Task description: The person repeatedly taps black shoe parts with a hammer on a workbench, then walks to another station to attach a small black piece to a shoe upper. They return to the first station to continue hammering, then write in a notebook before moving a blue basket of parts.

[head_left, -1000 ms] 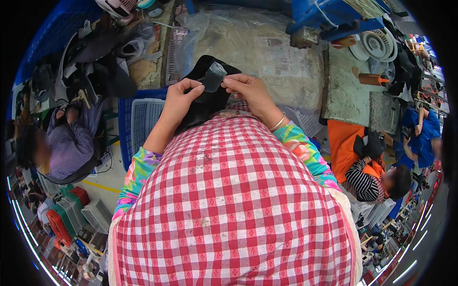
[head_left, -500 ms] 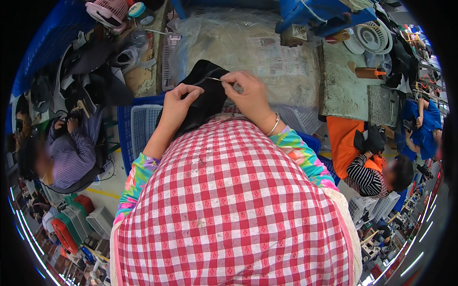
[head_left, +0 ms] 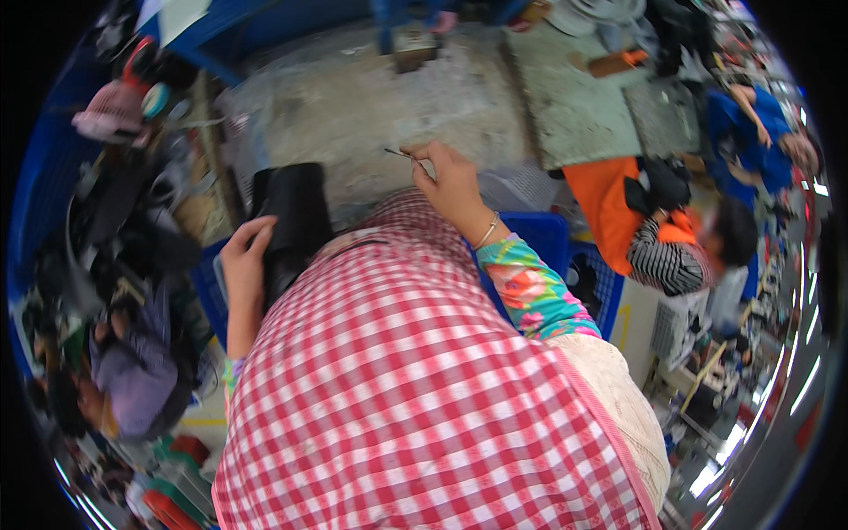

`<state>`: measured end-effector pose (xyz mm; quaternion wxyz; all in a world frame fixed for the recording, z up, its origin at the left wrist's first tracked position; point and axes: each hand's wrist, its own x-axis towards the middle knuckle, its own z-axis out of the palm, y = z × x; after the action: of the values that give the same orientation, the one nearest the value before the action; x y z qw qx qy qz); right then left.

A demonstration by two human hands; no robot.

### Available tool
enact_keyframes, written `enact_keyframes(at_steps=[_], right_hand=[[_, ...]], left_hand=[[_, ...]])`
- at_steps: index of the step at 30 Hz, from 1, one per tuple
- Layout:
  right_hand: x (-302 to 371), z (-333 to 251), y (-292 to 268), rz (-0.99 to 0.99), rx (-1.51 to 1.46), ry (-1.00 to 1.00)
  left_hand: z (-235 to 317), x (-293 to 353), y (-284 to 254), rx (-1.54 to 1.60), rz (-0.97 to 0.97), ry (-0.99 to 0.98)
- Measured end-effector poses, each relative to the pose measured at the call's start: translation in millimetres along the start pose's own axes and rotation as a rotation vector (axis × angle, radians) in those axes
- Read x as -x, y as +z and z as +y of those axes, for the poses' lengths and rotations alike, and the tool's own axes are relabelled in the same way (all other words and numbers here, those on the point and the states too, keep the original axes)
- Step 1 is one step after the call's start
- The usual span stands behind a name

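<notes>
In my right hand [head_left: 452, 187], thumb and fingers pinch a thin metal tool [head_left: 397, 153], its slim end pointing left over the table. The tool's exact kind is too small to tell. My left hand [head_left: 246, 252] is at the left edge of a black, leather-like piece [head_left: 299, 208], with its fingers closed on that edge. The piece lies near the table's front edge at my left, partly over my lap. A gap of bare table separates the tool from the black piece.
Ahead is a worn work table [head_left: 353, 97] under a blue machine frame [head_left: 389, 26]. An orange-tipped bottle [head_left: 617, 64] lies on the grey board at right. Blue baskets [head_left: 539, 247] flank me. A pink fan [head_left: 113, 113] stands at left. Co-workers sit on both sides.
My hands have moved apart. The left has shifted left and nearer with the black piece; the tool in my right hand has come away from it. The head view has turned.
</notes>
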<state>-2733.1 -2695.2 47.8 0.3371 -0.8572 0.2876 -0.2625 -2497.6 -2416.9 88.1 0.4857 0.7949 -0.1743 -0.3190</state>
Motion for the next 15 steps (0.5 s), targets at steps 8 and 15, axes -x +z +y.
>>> enact_keyframes(at_steps=[8,15], right_hand=[[121,222,-56,0.439,-0.221,0.716],[149,298,-81,0.502,0.047,0.886]], left_hand=[[-14,-4,-8,0.163,0.000,-0.119],[-3,-11,8,0.098,-0.054,-0.135]])
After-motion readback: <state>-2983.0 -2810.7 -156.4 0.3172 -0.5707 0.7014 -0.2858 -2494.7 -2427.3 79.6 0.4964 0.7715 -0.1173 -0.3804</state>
